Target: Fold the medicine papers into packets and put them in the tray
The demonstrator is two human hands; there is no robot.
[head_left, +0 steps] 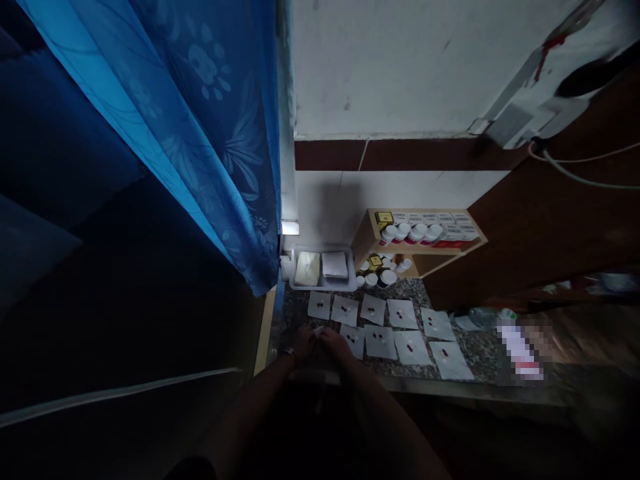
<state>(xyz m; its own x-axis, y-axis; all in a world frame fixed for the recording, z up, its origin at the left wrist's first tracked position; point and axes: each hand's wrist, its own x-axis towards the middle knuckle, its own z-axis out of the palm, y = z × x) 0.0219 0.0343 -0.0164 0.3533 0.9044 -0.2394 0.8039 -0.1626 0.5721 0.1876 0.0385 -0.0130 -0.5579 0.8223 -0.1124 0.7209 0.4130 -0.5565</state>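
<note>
Head camera: at lower centre I see the left hand (pixel 304 343) and right hand (pixel 334 341), fingertips pinched around 1 small white paper (pixel 319 331), long axis unclear; the nearest pill-bearing sheet (pixel 358 349) lies just rightward, nearer the right hand.

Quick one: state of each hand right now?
Left hand: closed, apparently pinching a small white paper.
Right hand: closed, apparently pinching the same paper; the fingers are dim.
</note>
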